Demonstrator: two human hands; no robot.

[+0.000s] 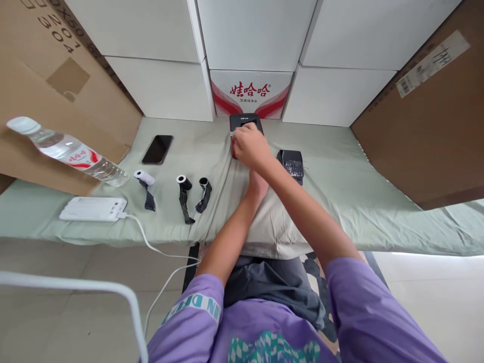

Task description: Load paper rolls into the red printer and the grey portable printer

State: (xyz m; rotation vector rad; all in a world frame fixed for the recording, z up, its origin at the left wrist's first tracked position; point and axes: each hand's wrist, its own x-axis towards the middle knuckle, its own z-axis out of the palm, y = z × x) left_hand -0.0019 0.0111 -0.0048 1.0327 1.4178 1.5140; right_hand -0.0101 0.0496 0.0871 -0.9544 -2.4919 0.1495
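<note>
Your hands reach the black-and-red device [244, 119] on the cloth-covered bench [328, 156].
Nearest, three small rolls [184, 184] with dark tails lie to your left; your left hand [258, 185] is partly hidden behind your right wrist, its grip impossible to tell. Beyond, your right hand [251, 145] curls over the device, whether grasping it you cannot tell; a red-and-white carton [250, 91] stands just behind.

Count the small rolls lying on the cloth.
3: a white roll right of the water bottle, a black roll in the middle, and a second black roll nearest the arms. The arms could hide more.
</note>
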